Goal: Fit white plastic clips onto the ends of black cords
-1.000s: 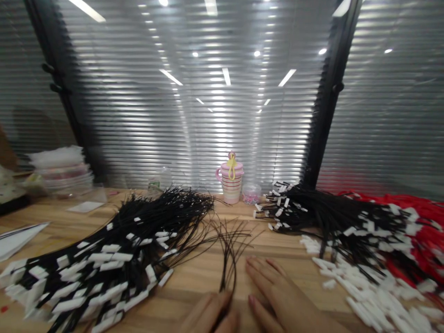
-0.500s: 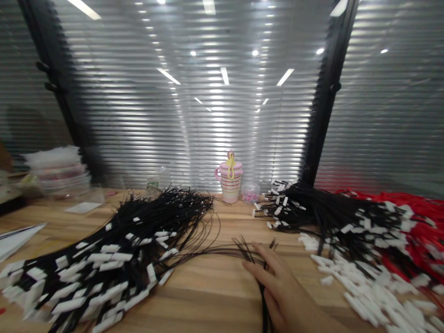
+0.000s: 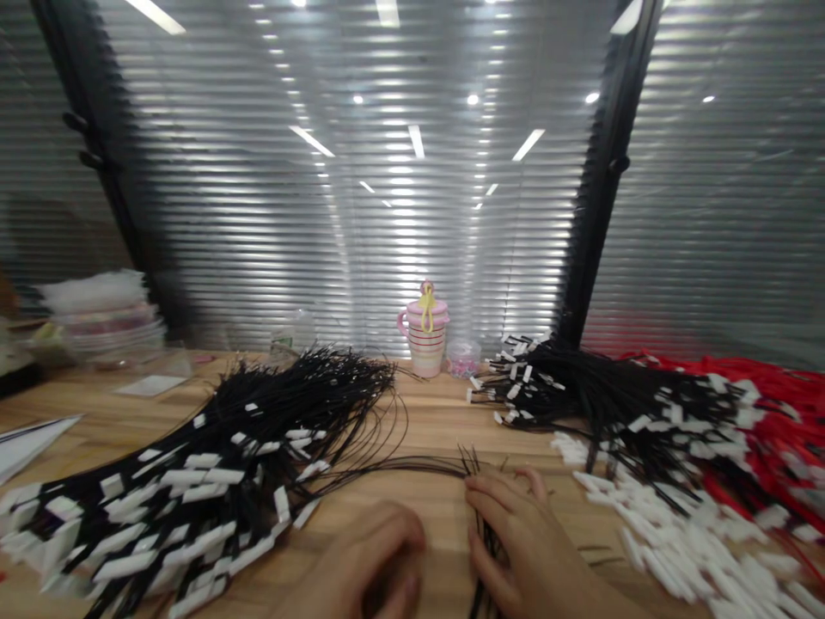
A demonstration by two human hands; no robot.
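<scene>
Several thin black wires (image 3: 488,537) run under and between the fingers of my right hand (image 3: 522,537), which is curled round them low on the wooden table. Their thin ends stick up past its fingertips. To the left, my left hand (image 3: 370,559) hovers near the front edge of the view with bent fingers parted from the thumb, nothing visible between them. A large pile of black wires with white connectors (image 3: 206,473) lies to its left. A few long wires (image 3: 412,464) stretch from that pile toward my right hand.
On the right lie more black wires (image 3: 599,387), loose white connectors (image 3: 683,533) and red wires (image 3: 786,430). A striped mug (image 3: 426,340) and a small clear tub (image 3: 462,357) stand at the back. Stacked plastic containers (image 3: 106,318) are at the far left.
My left hand has come into view at the bottom centre. My right hand's fingers have closed further round the black wires, and the wire ends have shifted slightly.
</scene>
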